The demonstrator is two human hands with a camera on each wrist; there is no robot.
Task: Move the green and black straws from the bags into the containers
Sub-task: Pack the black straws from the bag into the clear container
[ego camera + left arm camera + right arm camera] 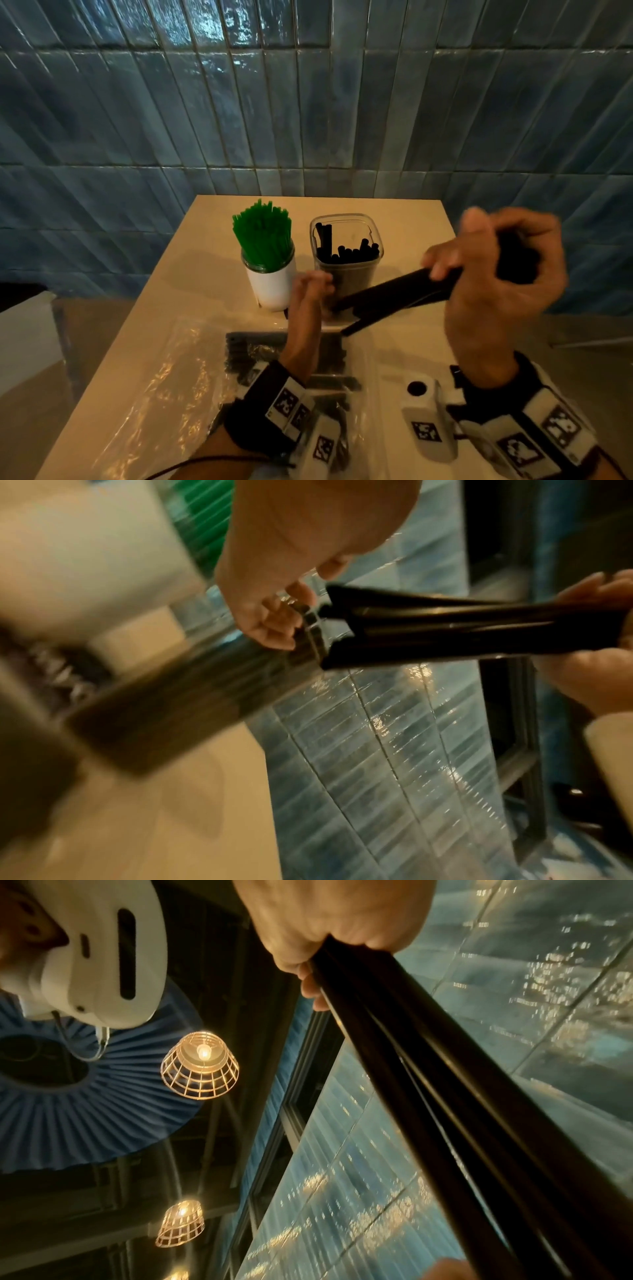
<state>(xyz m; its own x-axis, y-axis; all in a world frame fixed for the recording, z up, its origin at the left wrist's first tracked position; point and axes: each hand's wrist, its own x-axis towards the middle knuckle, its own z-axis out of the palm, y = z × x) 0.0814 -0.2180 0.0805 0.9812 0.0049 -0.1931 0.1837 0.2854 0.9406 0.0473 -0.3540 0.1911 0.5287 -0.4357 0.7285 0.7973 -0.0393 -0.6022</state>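
Note:
My right hand [486, 270] is raised over the table's right side and grips a bundle of black straws [394, 294] that slants down to the left. The same black straws [445, 1083] run out of my fist [335, 920] in the right wrist view. My left hand [313, 284] hovers at the bundle's lower tips, in front of the clear square container [346, 270], which holds several black straws. Its fingers [274, 626] are loosely curled beside the straw ends [342, 631] and hold nothing. Green straws [263, 236] stand in a white jar [274, 287].
A clear plastic bag [257, 356] with black straws lies under my left forearm. A second, crumpled clear bag [154, 377] lies on the table's left. The beige table [411, 219] ends against a blue tiled wall [308, 102].

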